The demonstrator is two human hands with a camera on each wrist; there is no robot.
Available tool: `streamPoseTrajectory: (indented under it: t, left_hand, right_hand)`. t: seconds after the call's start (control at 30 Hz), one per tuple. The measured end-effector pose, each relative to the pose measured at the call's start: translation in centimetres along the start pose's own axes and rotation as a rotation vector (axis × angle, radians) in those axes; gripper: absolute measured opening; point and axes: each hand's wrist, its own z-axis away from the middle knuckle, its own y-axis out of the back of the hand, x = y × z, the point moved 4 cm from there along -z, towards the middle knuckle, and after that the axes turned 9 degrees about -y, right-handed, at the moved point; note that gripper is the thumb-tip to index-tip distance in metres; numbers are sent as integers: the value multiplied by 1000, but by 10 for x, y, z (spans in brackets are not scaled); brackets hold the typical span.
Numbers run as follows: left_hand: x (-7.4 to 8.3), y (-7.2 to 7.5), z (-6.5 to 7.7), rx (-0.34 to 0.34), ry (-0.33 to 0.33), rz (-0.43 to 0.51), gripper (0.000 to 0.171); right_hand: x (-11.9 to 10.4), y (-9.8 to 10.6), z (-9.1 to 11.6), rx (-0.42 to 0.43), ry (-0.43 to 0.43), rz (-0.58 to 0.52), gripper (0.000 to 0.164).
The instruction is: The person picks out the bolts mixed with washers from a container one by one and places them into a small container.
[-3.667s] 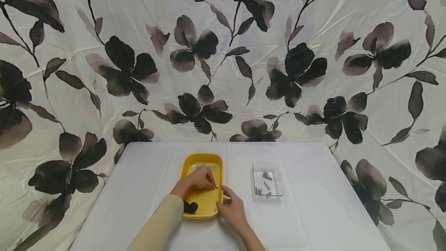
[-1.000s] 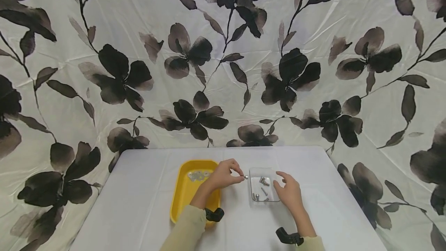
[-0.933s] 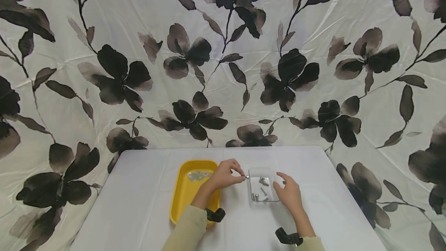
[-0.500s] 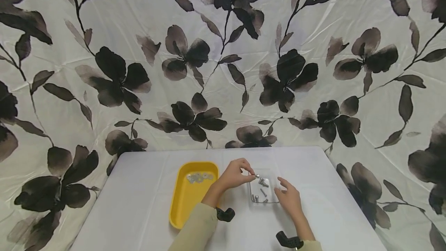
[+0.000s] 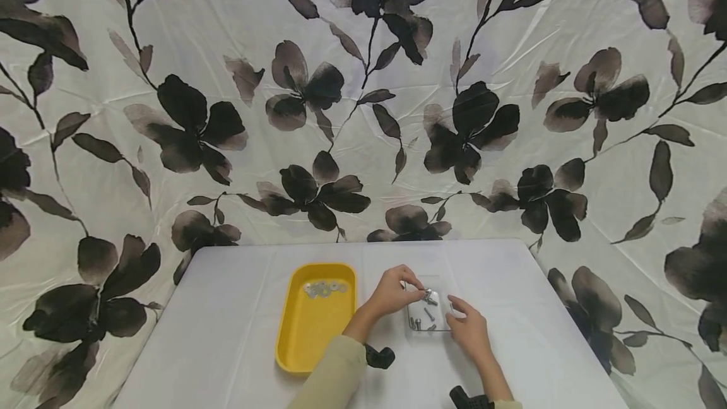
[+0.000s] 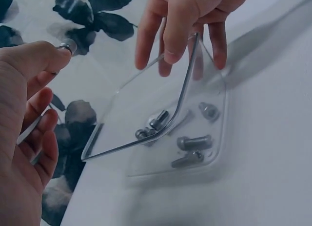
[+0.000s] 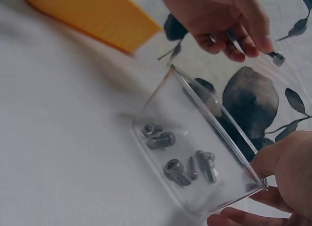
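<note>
My left hand [image 5: 394, 292] pinches a small metal socket-head screw [image 7: 278, 59] between thumb and forefinger, its other fingers loosely curled. In the head view that hand is over the left back part of a clear plastic box [image 5: 417, 331]. Several similar screws [image 7: 178, 172] lie loose on the box's floor. At the box's right side, my right hand [image 5: 470, 333] holds the wall near a corner. The right wrist view has its thumb at the rim [image 7: 219, 126] and fingers low on the outside. A pale glint among the left hand's curled fingers cannot be identified.
Left of the box stands a yellow tray [image 5: 315, 343] with several clear, ring-like washers [image 5: 324, 289] at its far end. A white cloth [image 5: 227, 333] covers the table. Behind its far edge hangs a floral sheet [image 5: 318, 118]. Both wrists wear black camera mounts [image 5: 379, 356].
The left hand has carried the screw from the yellow tray rightward to above the clear box. The right hand left the tray earlier and has closed in on the box's right wall.
</note>
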Motion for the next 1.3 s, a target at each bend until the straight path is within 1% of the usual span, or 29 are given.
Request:
streamPoseTrajectory:
  t: [0.1, 0.27, 0.43, 0.53, 0.6, 0.77, 0.87, 1.0, 1.2, 1.3]
  left_hand:
    - [-1, -5, -1, 17, 12, 11, 4]
    - [0, -8, -2, 30, 29, 22, 4]
    - [-1, -11, -3, 28, 62, 42, 4]
    - [-2, -15, -4, 23, 67, 46, 4]
    - [-4, -19, -5, 11, 69, 44, 4]
    - [-3, -23, -10, 8, 51, 48, 4]
    - [-2, -25, -12, 5, 56, 48, 5]
    - [-2, -27, -13, -12, 67, 23, 4]
    - [-2, -30, -14, -27, 71, 3, 4]
    - [-1, -32, -15, -30, 59, 5, 4]
  right_hand:
    - [0, 0, 1, -19, 8, 14, 43]
    - [2, -1, 3, -46, 14, -4, 45]
    - [3, -3, 6, -35, 18, -16, 45]
    - [5, -4, 7, -33, 20, -14, 45]
    - [7, -5, 7, -37, 6, -14, 46]
    - [7, -4, 5, -37, 14, -33, 46]
    - [5, -3, 4, -39, 22, -37, 46]
    - [4, -4, 3, -43, 20, -46, 47]
    - [5, -2, 4, -26, 32, -57, 46]
    - [6, -2, 4, -34, 24, -65, 46]
